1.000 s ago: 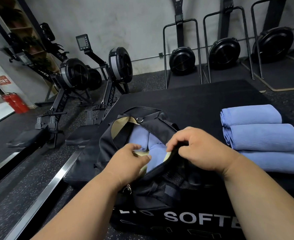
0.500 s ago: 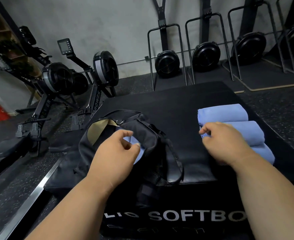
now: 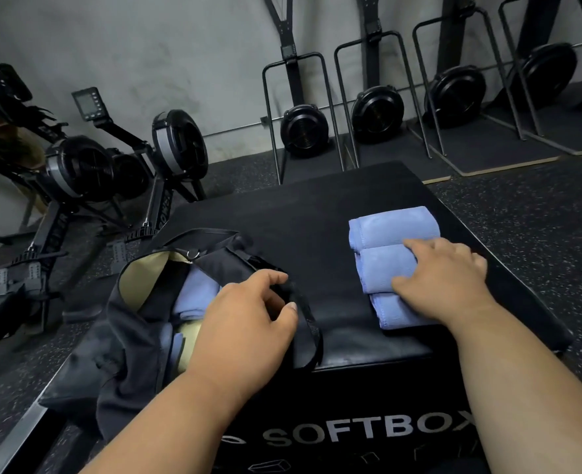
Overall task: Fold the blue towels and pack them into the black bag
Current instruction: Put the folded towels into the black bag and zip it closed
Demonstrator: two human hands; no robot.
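Blue towels (image 3: 390,248) now under gripping right hand (image 3: 443,282), left hand (image 3: 248,323) still pinching bag strap (image 3: 303,313).

Dim, even light; edges bowed, perhaps slightly motion-blurred.

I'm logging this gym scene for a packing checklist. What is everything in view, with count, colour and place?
Folded towels: three, blue, side by side on the box's right.
Packed towels: blue, count unclear, inside the bag.
Bag: one, black with tan lining, open, on the box's left edge.
Soft box: one, black, lettered SOFTBOX, under everything.
Rowing machines: two or more, black, left floor.
Upright machines: four, black, along the wall.
Left hand: holds the bag's rim.
Right hand: grip on the middle towel.
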